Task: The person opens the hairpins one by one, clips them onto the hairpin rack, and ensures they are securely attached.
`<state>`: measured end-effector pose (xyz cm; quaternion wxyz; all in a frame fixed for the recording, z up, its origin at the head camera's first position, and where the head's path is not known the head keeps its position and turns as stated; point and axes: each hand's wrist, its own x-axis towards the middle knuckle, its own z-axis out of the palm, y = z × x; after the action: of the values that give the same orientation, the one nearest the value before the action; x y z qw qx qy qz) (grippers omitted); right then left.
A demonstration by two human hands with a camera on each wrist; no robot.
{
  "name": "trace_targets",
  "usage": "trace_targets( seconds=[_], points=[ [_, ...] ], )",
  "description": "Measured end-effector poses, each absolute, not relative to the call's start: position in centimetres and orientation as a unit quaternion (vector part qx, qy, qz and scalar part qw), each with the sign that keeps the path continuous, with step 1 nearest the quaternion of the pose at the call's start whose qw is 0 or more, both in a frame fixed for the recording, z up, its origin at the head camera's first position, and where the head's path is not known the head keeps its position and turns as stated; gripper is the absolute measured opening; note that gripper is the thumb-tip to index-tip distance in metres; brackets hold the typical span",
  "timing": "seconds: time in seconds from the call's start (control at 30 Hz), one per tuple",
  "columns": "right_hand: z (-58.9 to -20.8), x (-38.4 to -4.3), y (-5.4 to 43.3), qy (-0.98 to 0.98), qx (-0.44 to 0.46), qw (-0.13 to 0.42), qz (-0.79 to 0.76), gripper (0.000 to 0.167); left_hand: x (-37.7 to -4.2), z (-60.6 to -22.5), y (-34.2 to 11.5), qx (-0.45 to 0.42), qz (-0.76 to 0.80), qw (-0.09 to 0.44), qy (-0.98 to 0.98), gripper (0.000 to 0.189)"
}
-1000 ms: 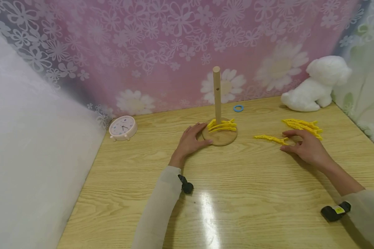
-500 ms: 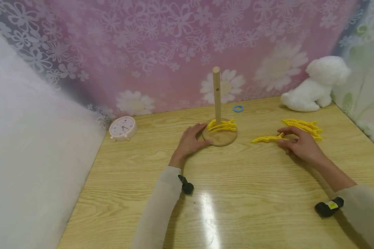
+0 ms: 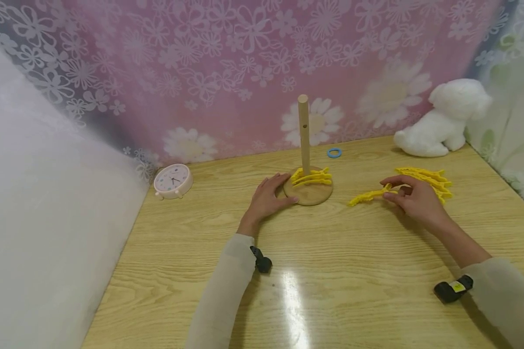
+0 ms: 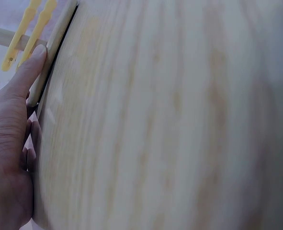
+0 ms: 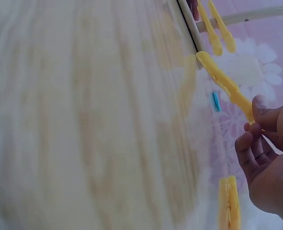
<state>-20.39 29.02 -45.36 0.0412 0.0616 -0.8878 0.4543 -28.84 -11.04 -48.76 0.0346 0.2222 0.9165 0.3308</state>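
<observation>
Yellow clip, pinched in our right hand's fingers, has edged closer to the wooden stand — our left hand, fingers spread, touches its base.

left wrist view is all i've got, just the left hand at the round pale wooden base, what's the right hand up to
Observer: The right hand pinches one end of a slender yellow clip.
Operator: any more of those around that my camera misses
Observer: Yes, a cluster of yellow clips lies on the wood-grain table, partly hidden behind that hand in the head view.
Operator: ok, and anything near the pale wooden post on its far side
Observer: A small blue ring lies flat on the table, behind the post and to its right in the head view.
</observation>
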Motion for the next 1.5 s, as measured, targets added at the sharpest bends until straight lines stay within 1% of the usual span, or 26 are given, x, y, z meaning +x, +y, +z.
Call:
trace_targets(
  seconds=[0.13,0.37,0.47,0.67,0.87,1.17,1.3,1.5],
  points=[
    [-45.2,-20.6,28.5,-0.875,0.058,0.059,0.478,0.04,-28.8,-48.8,-11.1,0.222,0.33,0.033,0.917,0.085],
    [-44.6,-21.2,27.2,-0.86,0.066,0.111,0.493,0.029,-28.8,-48.8,-11.3,0.221,0.329,0.035,0.918,0.085],
    [-44.2,-21.6,26.4,-0.852,0.065,0.123,0.504,0.028,-28.8,-48.9,-11.3,0.22,0.33,0.034,0.917,0.085],
    [-43.2,-22.6,24.6,-0.839,0.045,0.128,0.527,0.029,-29.0,-49.2,-11.4,0.22,0.33,0.036,0.917,0.086],
    [-42.4,-23.8,22.9,-0.799,0.035,0.138,0.584,0.03,-29.0,-49.0,-11.2,0.222,0.332,0.034,0.916,0.086],
    [-42.6,-25.7,21.0,-0.68,0.007,0.131,0.721,0.018,-29.2,-49.1,-11.2,0.224,0.328,0.036,0.917,0.087],
    [-42.9,-26.5,20.1,-0.657,0.003,0.132,0.742,0.015,-29.2,-49.0,-11.2,0.224,0.328,0.038,0.917,0.087],
    [-43.4,-27.6,18.7,-0.664,-0.007,0.137,0.735,0.017,-29.3,-48.9,-11.3,0.223,0.328,0.038,0.917,0.087]
  ],
)
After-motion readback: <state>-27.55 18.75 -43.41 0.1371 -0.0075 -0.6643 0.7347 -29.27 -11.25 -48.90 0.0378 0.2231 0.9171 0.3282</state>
